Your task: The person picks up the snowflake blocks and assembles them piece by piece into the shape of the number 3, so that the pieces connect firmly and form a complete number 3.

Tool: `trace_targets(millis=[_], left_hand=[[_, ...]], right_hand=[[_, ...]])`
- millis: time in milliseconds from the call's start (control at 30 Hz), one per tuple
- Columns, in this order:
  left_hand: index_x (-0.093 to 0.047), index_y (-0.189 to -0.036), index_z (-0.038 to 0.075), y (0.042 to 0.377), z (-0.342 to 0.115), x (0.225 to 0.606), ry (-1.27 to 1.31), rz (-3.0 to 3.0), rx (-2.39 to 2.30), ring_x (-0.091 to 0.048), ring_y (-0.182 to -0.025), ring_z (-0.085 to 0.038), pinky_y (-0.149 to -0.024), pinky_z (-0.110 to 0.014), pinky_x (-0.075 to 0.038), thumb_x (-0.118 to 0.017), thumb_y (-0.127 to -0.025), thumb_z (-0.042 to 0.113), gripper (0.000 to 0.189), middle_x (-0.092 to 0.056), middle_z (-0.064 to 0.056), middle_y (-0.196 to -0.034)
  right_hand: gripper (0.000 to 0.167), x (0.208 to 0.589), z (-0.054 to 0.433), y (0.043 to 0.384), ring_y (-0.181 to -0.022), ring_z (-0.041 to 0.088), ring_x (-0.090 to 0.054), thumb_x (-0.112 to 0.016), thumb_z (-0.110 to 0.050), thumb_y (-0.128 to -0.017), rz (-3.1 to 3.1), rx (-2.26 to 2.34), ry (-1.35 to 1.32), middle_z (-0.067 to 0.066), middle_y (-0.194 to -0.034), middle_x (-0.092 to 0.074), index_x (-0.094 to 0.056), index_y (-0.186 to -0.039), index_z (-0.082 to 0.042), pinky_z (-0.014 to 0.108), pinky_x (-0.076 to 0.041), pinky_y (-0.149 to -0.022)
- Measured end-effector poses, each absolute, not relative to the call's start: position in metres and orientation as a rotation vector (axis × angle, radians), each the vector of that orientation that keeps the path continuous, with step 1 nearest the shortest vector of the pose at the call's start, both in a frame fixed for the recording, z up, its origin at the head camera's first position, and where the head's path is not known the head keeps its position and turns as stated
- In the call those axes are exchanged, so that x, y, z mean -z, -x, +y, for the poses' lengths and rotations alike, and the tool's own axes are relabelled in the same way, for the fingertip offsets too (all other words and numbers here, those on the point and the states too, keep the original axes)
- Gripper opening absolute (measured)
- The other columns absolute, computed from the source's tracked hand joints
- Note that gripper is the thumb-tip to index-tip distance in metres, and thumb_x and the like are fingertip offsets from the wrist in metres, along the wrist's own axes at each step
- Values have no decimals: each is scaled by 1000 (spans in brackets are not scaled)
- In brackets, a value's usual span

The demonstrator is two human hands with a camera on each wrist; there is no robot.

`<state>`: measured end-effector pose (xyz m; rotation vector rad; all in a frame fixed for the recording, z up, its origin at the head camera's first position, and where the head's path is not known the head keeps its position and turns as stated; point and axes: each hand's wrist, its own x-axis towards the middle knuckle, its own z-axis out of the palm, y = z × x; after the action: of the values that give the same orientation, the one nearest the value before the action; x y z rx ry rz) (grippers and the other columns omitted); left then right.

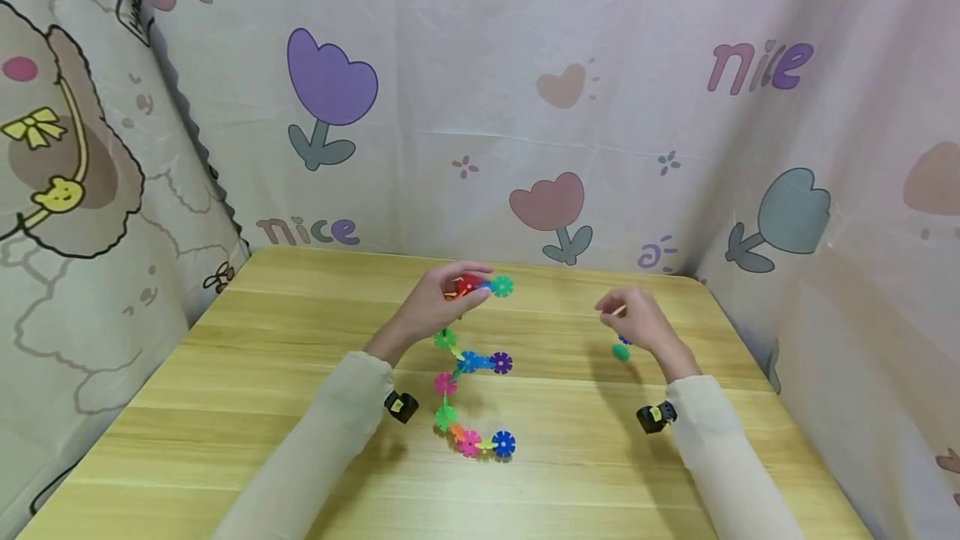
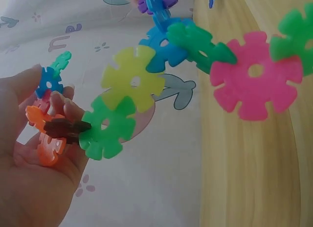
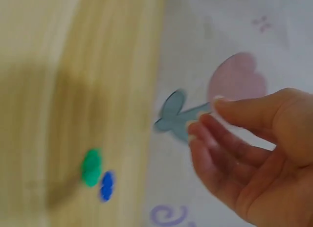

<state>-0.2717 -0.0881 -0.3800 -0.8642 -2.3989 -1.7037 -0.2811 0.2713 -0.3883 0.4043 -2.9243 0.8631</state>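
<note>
My left hand (image 1: 431, 307) holds the upper end of a chain of interlocking plastic snowflake discs (image 1: 446, 417) over the table. In the left wrist view, its fingers curl round the orange discs (image 2: 51, 149) and a red one, beside a brown disc (image 2: 66, 129). A blue disc (image 2: 49, 83) and a teal disc (image 2: 61, 63) stick out past the fingertips. The chain runs on through green, yellow, blue and pink discs, with a purple-tipped branch midway and a dark blue disc (image 1: 504, 444) at its near end. My right hand (image 1: 637, 319), empty with fingers loosely bent, hovers at the right.
Below the right hand, a loose green disc (image 3: 91, 167) and a loose blue disc (image 3: 107, 186) lie on the wooden table (image 1: 225, 390). A printed curtain (image 1: 450, 107) hangs behind the table's far edge and along both sides.
</note>
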Motion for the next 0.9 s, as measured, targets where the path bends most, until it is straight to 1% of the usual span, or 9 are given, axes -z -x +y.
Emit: trace_targets(millis=[133,267,467,533,567,733,833,900], left_hand=[[-65,-137,14,272,-89,382,889,-2380,1694,-69,-88,-23,-64,-27,-60,-69,-100,17,37,-70,-13,-123],[-63,-138,11,272,-90,383,916,-2374,1701,-68,-86,-21,-64,-26,-60,-67,-101,16,38,-69,-13,-123],[-64,-138,16,272,-92,385,894,-2396,1729,-61,-70,-19,-59,-25,-55,-65,-103,20,36,-70,-10,-118],[-64,-138,16,272,-92,385,888,-2401,1738,-59,-68,-19,-59,-24,-54,-65,-103,21,36,-71,-10,-118],[-64,-138,16,272,-91,386,890,-2399,1744,-58,-67,-19,-58,-24,-54,-64,-103,20,36,-71,-12,-119],[-64,-138,16,272,-89,388,873,-2416,1751,-59,-71,-20,-60,-25,-54,-62,-105,21,34,-70,-10,-116],[-65,-137,19,272,-88,390,849,-2427,1743,-61,-73,-20,-61,-25,-55,-62,-105,22,32,-70,-8,-114],[-65,-136,20,272,-87,390,832,-2432,1743,-61,-74,-20,-61,-25,-55,-62,-105,23,31,-70,-7,-113]], right_hand=[[20,409,285,283,-94,33,-69,-71,0,-91,-3072,-763,-324,22,-104,-72,-71,-110,5,49,-59,-86],[21,428,295,283,-98,35,-66,-74,0,-88,-3147,-666,-218,23,-105,-71,-72,-109,4,52,-55,-89],[17,443,302,285,-95,33,-65,-74,1,-89,-3152,-692,-161,22,-102,-70,-72,-105,3,51,-56,-86],[17,444,303,285,-95,33,-65,-74,1,-88,-3151,-717,-161,22,-102,-69,-72,-105,4,50,-56,-86],[18,444,303,285,-95,32,-65,-75,1,-88,-3152,-729,-154,21,-102,-69,-72,-106,3,50,-56,-87],[23,440,301,282,-94,32,-65,-78,2,-83,-3161,-767,-190,22,-101,-70,-72,-105,4,49,-57,-87],[24,439,299,280,-93,32,-65,-81,1,-81,-3164,-791,-199,21,-100,-70,-72,-102,3,48,-56,-87],[22,440,298,280,-91,29,-64,-82,1,-80,-3159,-806,-193,19,-98,-69,-72,-99,2,45,-56,-84]])
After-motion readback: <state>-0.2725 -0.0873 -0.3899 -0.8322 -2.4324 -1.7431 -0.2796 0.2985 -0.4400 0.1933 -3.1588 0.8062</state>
